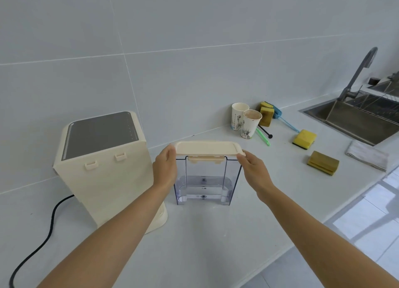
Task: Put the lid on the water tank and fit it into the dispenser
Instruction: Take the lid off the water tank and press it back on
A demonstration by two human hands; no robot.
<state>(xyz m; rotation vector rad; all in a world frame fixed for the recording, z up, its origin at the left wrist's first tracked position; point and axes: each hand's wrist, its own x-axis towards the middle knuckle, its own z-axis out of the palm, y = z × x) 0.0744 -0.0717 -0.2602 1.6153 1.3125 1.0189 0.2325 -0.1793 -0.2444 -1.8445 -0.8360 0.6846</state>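
I see two bare forearms, no sleeves reaching into view. Left hand (pixel 165 167) and right hand (pixel 253 172): no rings, watch, bands or gloves visible. Fingernails too small to judge.

clear plastic tank (pixel 205 179), matt cream lid (pixel 207 147)

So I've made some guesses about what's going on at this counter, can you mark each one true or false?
1. Both hands hold the lid, the left hand at one end and the right hand at the other. True.
2. The water tank already sits inside the dispenser. False: it stands on the counter beside it.
3. Two paper cups stand near the wall. True.
4. The tank is full to the brim. False: it looks nearly empty.
5. The sink is left of the dispenser. False: it is far to the right.
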